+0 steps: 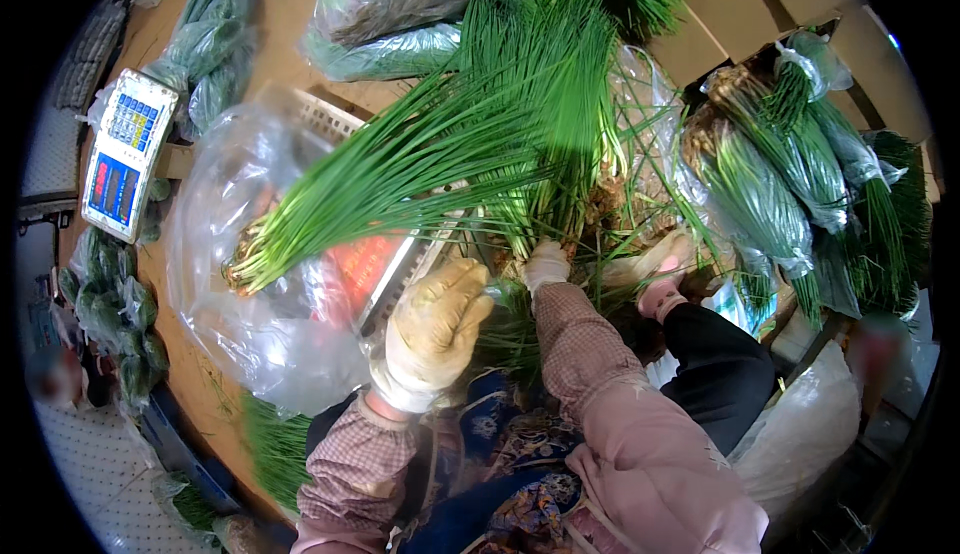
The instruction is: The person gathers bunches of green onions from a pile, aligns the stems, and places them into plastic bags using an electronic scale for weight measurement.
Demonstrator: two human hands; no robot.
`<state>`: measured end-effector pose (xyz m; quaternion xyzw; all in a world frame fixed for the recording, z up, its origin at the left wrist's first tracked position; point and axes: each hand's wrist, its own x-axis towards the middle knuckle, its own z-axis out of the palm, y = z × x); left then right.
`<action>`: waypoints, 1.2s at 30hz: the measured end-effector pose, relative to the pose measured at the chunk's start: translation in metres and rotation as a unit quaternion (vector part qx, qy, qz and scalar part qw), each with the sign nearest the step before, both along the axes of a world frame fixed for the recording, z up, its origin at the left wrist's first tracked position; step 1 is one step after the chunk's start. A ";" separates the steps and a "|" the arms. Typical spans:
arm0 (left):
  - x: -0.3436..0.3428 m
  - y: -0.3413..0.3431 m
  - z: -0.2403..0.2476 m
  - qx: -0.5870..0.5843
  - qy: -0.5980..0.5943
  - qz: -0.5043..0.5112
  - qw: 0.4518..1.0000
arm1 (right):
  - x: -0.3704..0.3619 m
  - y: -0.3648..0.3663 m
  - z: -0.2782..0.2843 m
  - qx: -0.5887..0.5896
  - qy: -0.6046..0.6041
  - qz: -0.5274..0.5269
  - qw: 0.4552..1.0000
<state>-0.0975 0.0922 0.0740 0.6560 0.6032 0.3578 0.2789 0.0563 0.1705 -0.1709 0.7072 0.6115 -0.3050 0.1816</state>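
Note:
My left hand (432, 332), in a cream work glove, is raised beside the near edge of a white plastic crate (395, 284). Its fingers are curled together; the palm side is hidden. Also gloved, my right hand (546, 266) closes round the lower stems of thin spring onions (560, 164) in the pile, its fingertips partly covered. A loose bunch of spring onions (370, 179) lies across the crate, roots to the left, on a clear plastic bag (240, 294). Something red shows through the bag.
A digital scale (128, 154) stands at far left, near bagged greens (110, 309). More filled bags (390, 14) lie at the back. Bagged spring onions (760, 184) are stacked on the right. A leg in dark trousers (715, 369) is right of my right arm.

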 end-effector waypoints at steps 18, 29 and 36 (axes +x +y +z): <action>-0.002 -0.019 -0.015 0.119 0.059 -0.011 0.991 | 0.013 0.001 0.027 0.081 0.388 -0.012 0.918; 0.016 -0.015 -0.038 -0.026 -0.022 -0.006 0.999 | -0.005 0.000 -0.030 0.047 0.155 0.140 0.977; 0.019 -0.008 -0.039 -0.058 0.064 -0.070 0.994 | 0.036 0.028 -0.026 0.027 0.308 -0.040 0.950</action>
